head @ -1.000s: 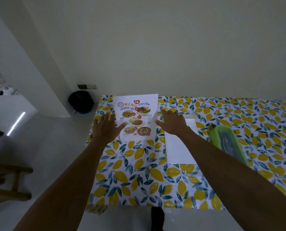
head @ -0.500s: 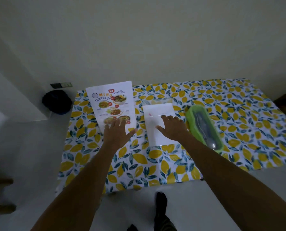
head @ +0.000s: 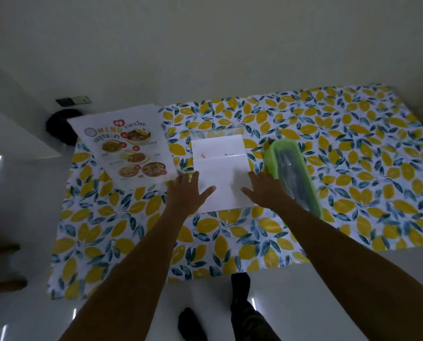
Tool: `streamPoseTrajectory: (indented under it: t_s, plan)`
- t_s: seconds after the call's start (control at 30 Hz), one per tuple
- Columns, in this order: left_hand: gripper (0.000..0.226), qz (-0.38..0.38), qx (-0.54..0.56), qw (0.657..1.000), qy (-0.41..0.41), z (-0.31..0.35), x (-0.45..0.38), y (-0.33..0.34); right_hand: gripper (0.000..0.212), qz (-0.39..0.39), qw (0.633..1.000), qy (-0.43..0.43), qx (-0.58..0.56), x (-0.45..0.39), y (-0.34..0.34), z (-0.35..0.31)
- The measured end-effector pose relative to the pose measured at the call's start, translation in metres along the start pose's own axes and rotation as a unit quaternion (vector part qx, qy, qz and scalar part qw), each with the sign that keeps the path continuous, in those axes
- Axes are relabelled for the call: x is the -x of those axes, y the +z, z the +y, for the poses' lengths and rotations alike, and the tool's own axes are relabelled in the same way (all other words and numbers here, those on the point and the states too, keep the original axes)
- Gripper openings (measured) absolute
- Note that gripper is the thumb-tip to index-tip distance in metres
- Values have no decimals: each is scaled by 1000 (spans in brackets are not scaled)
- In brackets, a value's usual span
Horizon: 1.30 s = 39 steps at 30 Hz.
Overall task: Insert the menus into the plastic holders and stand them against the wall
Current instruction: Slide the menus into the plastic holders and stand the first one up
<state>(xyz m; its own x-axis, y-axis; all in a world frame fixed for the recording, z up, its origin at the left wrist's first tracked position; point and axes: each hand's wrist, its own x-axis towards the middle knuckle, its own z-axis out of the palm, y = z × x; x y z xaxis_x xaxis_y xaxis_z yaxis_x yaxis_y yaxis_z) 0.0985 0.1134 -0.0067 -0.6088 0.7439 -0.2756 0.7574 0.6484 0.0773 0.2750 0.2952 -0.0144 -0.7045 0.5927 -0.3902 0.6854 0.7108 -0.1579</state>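
Note:
A printed menu (head: pixel 129 146) with food photos stands at the table's back left, leaning on the wall. In the middle lies a white sheet (head: pixel 221 166), face down, partly inside a clear plastic holder (head: pixel 217 132) whose far edge shows beyond the paper. My left hand (head: pixel 184 193) rests flat on the sheet's left near corner with fingers spread. My right hand (head: pixel 263 187) lies flat at its right near edge, fingers apart. Neither hand grips anything.
A green lidded box (head: pixel 292 168) with cutlery inside lies just right of my right hand. The table has a lemon-print cloth (head: pixel 353 168) and stands against the pale wall. A dark round object (head: pixel 57 124) sits on the floor at the left.
My left hand has left the standing menu and moved right onto the white sheet. My right hand has slid to the sheet's right edge. The view has tilted down.

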Motion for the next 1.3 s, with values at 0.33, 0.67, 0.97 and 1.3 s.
streamPoseTrajectory:
  t_s: [0.33, 0.67, 0.97, 1.3]
  plan:
    - [94, -82, 100, 989, -78, 35, -27, 35, 58, -23, 998, -17, -58, -33, 21, 16]
    - [65, -26, 274, 953, -123, 26, -20, 18, 51, 29, 965, 61, -253, -24, 16, 10]
    - [37, 68, 286, 956, 11, -11, 25, -33, 28, 170, 927, -24, -334, 32, -23, 31]
    - [20, 152, 403, 901, 51, -18, 84, -63, 21, 256, 901, -31, -348, 91, -38, 21]
